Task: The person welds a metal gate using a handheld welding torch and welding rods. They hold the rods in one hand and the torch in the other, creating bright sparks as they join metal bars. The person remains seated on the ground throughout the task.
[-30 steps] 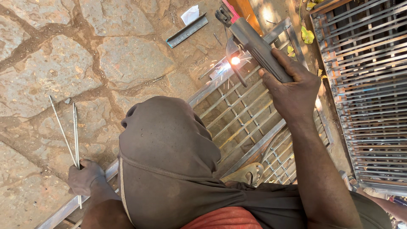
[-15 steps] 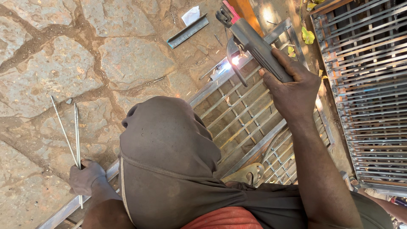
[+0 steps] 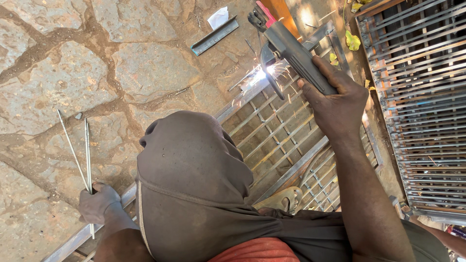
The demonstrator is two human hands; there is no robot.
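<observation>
- Right hand [image 3: 335,99] grips the welding holder [image 3: 291,48] at 1 o'clock; sparks [image 3: 264,75] now spray wider over the metal grille [image 3: 276,131], suggesting the arc is burning steadily.
- Left hand [image 3: 97,204], at 8 o'clock, closes on 2 welding rods [image 3: 80,148], resting on the grille's edge.
- Bare stone floor [image 3: 73,73] lies open toward 10 o'clock; a gate [image 3: 422,97] crowds 3 o'clock.

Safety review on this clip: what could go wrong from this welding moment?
1. Sparks scatter from the arc on the metal grille frame; the right hand gripping the electrode holder is bare, so burns are likely.
2. The left hand holds loose welding rods while resting near the same frame, so it may touch hot or live metal.
3. A dark cloth, not a rigid shield, covers the head; sparks could scorch it.
</observation>
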